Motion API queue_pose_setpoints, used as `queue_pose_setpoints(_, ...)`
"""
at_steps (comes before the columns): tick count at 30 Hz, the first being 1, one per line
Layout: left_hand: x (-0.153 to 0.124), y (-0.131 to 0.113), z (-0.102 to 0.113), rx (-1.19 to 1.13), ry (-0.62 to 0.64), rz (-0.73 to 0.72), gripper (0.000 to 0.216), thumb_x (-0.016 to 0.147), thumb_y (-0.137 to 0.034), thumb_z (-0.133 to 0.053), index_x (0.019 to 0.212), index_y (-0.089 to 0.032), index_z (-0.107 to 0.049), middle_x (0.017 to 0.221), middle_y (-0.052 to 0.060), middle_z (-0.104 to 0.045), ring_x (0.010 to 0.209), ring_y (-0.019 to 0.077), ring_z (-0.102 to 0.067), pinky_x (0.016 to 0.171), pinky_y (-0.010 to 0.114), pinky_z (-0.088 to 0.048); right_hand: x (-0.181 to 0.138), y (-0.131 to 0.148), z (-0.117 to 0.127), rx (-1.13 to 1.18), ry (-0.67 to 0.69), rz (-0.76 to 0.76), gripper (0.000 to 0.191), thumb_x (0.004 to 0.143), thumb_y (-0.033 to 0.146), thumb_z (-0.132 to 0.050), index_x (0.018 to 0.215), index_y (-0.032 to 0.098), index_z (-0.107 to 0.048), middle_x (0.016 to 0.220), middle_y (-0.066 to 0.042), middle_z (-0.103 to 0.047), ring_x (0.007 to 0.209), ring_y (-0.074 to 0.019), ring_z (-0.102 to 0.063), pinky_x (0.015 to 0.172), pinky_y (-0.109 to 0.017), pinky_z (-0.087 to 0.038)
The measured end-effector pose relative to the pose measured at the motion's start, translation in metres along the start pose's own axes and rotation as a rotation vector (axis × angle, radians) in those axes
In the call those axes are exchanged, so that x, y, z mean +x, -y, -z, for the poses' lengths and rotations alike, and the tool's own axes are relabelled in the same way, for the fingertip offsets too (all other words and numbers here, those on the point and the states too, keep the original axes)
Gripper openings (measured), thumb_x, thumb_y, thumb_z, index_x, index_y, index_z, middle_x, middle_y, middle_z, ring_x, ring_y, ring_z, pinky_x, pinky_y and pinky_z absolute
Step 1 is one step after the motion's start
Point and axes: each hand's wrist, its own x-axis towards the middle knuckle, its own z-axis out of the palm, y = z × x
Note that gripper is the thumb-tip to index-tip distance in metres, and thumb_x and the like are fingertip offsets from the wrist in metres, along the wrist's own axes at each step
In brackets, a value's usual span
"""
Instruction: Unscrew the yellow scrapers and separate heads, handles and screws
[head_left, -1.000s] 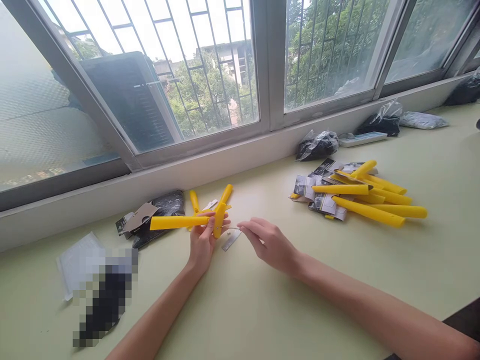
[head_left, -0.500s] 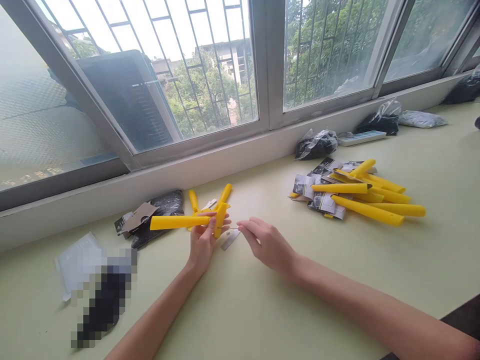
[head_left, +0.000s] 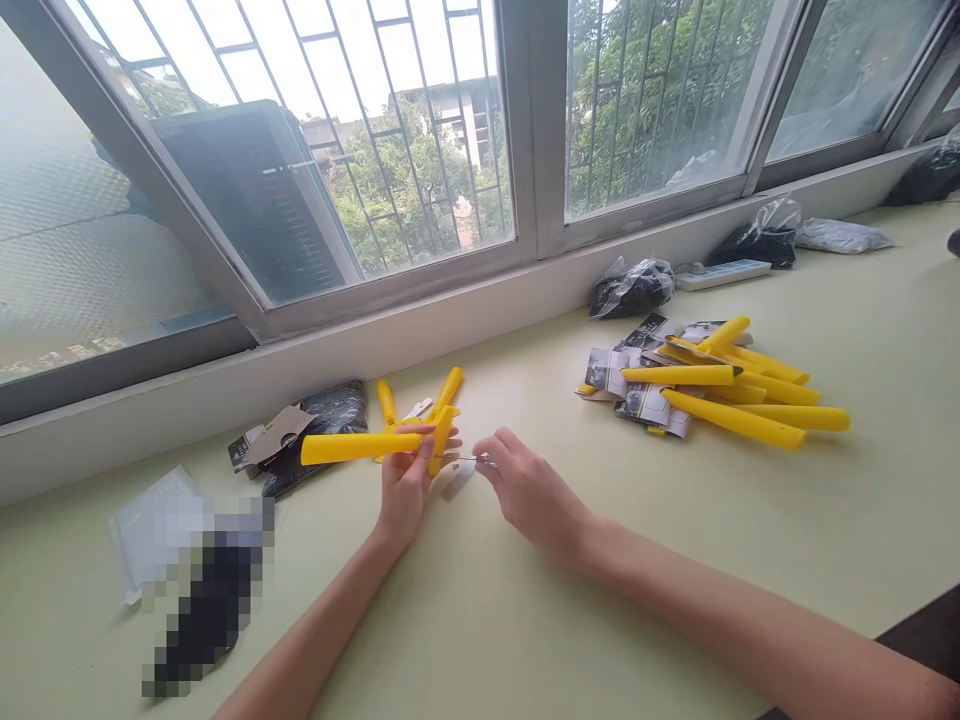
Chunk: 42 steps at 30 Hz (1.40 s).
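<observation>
My left hand (head_left: 405,490) is closed around a yellow plastic tool with a long handle (head_left: 360,447) pointing left and a short crosswise head (head_left: 442,442). In my right hand (head_left: 529,485), thumb and fingers pinch a thin metal rod, like a small screwdriver (head_left: 486,461). Its shaft reaches left, and the tip meets the lower part of the yellow head. Below the shaft lies a small flat translucent strip (head_left: 457,482). Behind my left hand, more yellow handles (head_left: 450,385) rest on the table, partly hidden.
A pile of yellow tools (head_left: 735,420) with printed cards (head_left: 645,400) lies at the right. Along the window sill are bagged dark items (head_left: 634,288) and a power strip (head_left: 724,275). Left are a black packet (head_left: 337,410), a cardboard piece (head_left: 281,440), and a clear bag (head_left: 161,530).
My right fingers have shifted and curled around the rod, so more of its silver back end shows. The left hand and the yellow tool stay almost where they were.
</observation>
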Motion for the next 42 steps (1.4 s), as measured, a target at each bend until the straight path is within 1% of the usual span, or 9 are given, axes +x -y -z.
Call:
queue_pose_setpoints(5,0.0,0.002,0.001,0.01,0.025,-0.02,0.025,0.09,-0.037,-0.071,0.107,-0.021,-0.061,0.114,0.011,-0.074,0.103,0.0264,-0.072,0.091,0.046,-0.056,-0.002,0.005,0.002,-0.094,0.162,-0.17,0.035,0.108,0.034,-0.038,0.078,0.021,-0.049,0.065,0.001,-0.054,0.053,-0.0145,-0.043,0.054,-0.028,-0.03)
queue_pose_setpoints(10,-0.001,0.003,0.001,0.033,0.046,-0.026,0.024,0.091,-0.036,-0.07,0.107,-0.022,-0.06,0.115,0.01,-0.074,0.101,0.0253,-0.073,0.091,0.046,-0.056,-0.002,0.003,0.002,-0.068,0.053,-0.044,0.023,0.103,0.018,-0.048,0.08,0.021,-0.046,0.078,-0.001,-0.059,0.062,-0.0145,-0.047,0.058,-0.027,-0.035)
queue_pose_setpoints(13,-0.002,0.002,0.0,0.03,0.044,-0.019,0.023,0.091,-0.037,-0.07,0.107,-0.022,-0.061,0.116,0.01,-0.073,0.102,0.0254,-0.072,0.091,0.046,-0.056,-0.003,0.006,0.001,-0.044,0.03,-0.049,0.015,0.101,0.02,-0.051,0.086,0.021,-0.05,0.084,-0.003,-0.061,0.062,-0.0144,-0.049,0.058,-0.027,-0.036)
queue_pose_setpoints(16,-0.002,0.002,-0.001,0.04,0.061,-0.023,0.022,0.091,-0.036,-0.07,0.105,-0.021,-0.062,0.118,0.011,-0.073,0.104,0.0266,-0.072,0.09,0.046,-0.057,-0.004,0.007,-0.001,0.008,0.082,-0.126,0.026,0.104,0.028,-0.048,0.079,0.021,-0.049,0.073,0.0,-0.058,0.056,-0.0136,-0.046,0.056,-0.027,-0.035)
queue_pose_setpoints(22,-0.003,0.003,-0.002,0.084,0.096,-0.047,0.019,0.093,-0.034,-0.068,0.106,-0.021,-0.062,0.119,0.011,-0.072,0.107,0.0274,-0.071,0.09,0.044,-0.057,-0.005,0.004,-0.005,0.049,0.022,-0.077,0.029,0.1,0.017,-0.052,0.073,0.022,-0.043,0.074,0.0,-0.057,0.062,-0.0143,-0.047,0.06,-0.026,-0.036)
queue_pose_setpoints(26,-0.007,0.001,-0.006,0.108,0.1,-0.078,0.019,0.091,-0.034,-0.07,0.104,-0.022,-0.063,0.12,0.01,-0.071,0.108,0.0265,-0.07,0.092,0.044,-0.057,-0.002,0.009,-0.003,0.037,-0.018,-0.188,0.024,0.099,0.026,-0.057,0.076,0.021,-0.051,0.077,0.001,-0.061,0.064,-0.0143,-0.05,0.06,-0.026,-0.033)
queue_pose_setpoints(29,-0.009,0.0,-0.009,0.133,0.091,-0.092,0.018,0.091,-0.033,-0.069,0.104,-0.023,-0.063,0.121,0.009,-0.07,0.103,0.0247,-0.071,0.091,0.044,-0.057,0.0,0.015,0.001,0.092,0.011,-0.32,0.038,0.104,0.039,-0.047,0.07,0.021,-0.049,0.065,0.002,-0.056,0.058,-0.0142,-0.047,0.056,-0.027,-0.03)
queue_pose_setpoints(32,-0.01,-0.001,-0.01,0.151,0.068,-0.142,0.017,0.091,-0.032,-0.069,0.104,-0.023,-0.062,0.125,0.01,-0.068,0.103,0.0251,-0.071,0.089,0.043,-0.058,0.001,0.017,0.003,0.182,0.077,-0.374,0.043,0.105,0.035,-0.039,0.064,0.021,-0.047,0.059,0.002,-0.052,0.054,-0.0145,-0.045,0.052,-0.027,-0.03)
queue_pose_setpoints(42,-0.007,0.0,-0.009,0.12,0.056,-0.12,0.019,0.09,-0.034,-0.07,0.104,-0.023,-0.062,0.128,0.01,-0.068,0.105,0.0254,-0.07,0.09,0.045,-0.059,0.001,0.007,-0.006,-0.059,-0.048,-0.123,0.015,0.097,0.012,-0.055,0.085,0.019,-0.059,0.092,-0.003,-0.062,0.069,-0.0141,-0.055,0.061,-0.027,-0.038)
